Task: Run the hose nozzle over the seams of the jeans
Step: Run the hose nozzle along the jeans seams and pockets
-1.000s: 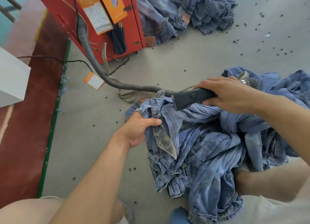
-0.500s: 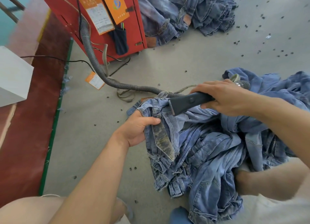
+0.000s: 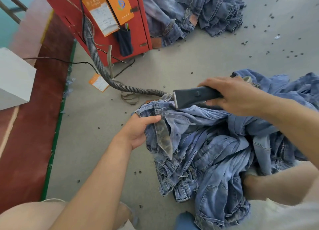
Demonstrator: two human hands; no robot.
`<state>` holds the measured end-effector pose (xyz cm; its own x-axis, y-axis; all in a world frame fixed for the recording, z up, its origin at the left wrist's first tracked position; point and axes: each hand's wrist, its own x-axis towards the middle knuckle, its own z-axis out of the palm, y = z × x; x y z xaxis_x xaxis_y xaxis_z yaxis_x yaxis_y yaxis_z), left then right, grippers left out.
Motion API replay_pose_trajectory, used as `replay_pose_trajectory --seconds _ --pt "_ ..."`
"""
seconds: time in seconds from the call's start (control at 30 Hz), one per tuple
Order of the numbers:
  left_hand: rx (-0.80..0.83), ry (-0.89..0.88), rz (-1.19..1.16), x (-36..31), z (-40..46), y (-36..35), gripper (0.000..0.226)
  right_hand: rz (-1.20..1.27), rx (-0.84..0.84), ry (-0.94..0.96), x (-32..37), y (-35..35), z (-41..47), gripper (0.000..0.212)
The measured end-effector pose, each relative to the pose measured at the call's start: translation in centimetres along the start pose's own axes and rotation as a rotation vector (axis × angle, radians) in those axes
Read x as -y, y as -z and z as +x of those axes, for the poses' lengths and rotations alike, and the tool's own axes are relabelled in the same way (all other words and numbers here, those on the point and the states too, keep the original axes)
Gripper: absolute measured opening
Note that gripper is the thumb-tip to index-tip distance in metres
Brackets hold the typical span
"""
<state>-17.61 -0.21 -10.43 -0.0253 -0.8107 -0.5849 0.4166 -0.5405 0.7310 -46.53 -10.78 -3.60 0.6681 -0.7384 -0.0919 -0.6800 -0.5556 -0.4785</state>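
**Nozzle held at waistband edge of top pair**

On the grey floor (image 3: 198,60), directly before the seated person, lies a heap of blue jeans (image 3: 215,152). Left hand (image 3: 138,131) grips the waistband end of the top pair: thumb curled over the upper edge, fingers hidden beneath the denim, fabric bunched and raised slightly off the heap. A brownish, dirty-looking pocket lining hangs just right of the thumb.

Right hand (image 3: 236,95) grips the black hose nozzle (image 3: 193,97), fingers wrapped over the top of the handle, thumb underneath. Nozzle lies nearly level, flat mouth facing the person's left. Lower corner of the mouth sits at the folded denim just beyond the left hand's grip; cannot tell if it touches the cloth or rides just above it.

Grey ribbed hose (image 3: 96,57) runs from the red machine (image 3: 138,31) at upper left, down across the floor and behind the waistband; a further ribbed section shows beyond the right hand.

Surroundings: orange and white paper tags fixed to the machine front, another orange tag (image 3: 99,82) lying on the floor beside the hose. Second pile of jeans (image 3: 198,10) at top, against the machine. Small dark specks scattered over the floor, densest upper right. White box (image 3: 15,78) at left edge on a dark red strip. Person's bare knees visible along the bottom.
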Motion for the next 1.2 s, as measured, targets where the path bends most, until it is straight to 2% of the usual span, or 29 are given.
replay_pose_trajectory --seconds 0.2,0.4,0.5,0.6,0.7,0.83,1.0,1.1,1.2 --pt "-0.008 -0.036 -0.045 0.3 -0.2 -0.4 0.036 -0.18 0.038 0.067 1.4 -2.2 0.1 0.041" --pt "0.002 -0.035 -0.031 0.3 -0.4 -0.3 0.035 -0.055 -0.021 0.068 1.6 -1.7 0.5 0.043" --pt "0.028 -0.043 -0.04 0.1 -0.3 -0.1 0.033 -0.085 0.011 -0.005 0.7 -0.6 0.3 0.043" --pt "0.035 -0.037 -0.038 0.3 -0.1 -0.2 0.034 -0.133 0.09 0.013 1.4 -1.0 -0.1 0.042" --pt "0.022 -0.042 0.032 0.4 -0.3 -0.4 0.032 -0.035 0.105 0.089 3.2 -1.6 -0.1 0.041" --pt "0.08 -0.03 -0.03 0.1 -0.5 -0.4 0.026 0.15 -0.036 0.06 2.7 0.2 0.6 0.041" --pt "0.248 0.065 -0.28 -1.2 -1.1 0.0 0.048 0.049 -0.105 -0.033 0.8 2.1 0.1 0.04" --pt "0.302 0.077 -0.255 -1.7 -1.2 0.0 0.06 -0.031 -0.099 -0.019 1.3 2.1 -0.3 0.052" --pt "0.284 0.073 -0.193 -2.0 -1.4 0.0 0.063 -0.11 -0.041 0.007 2.1 1.8 -0.5 0.045"
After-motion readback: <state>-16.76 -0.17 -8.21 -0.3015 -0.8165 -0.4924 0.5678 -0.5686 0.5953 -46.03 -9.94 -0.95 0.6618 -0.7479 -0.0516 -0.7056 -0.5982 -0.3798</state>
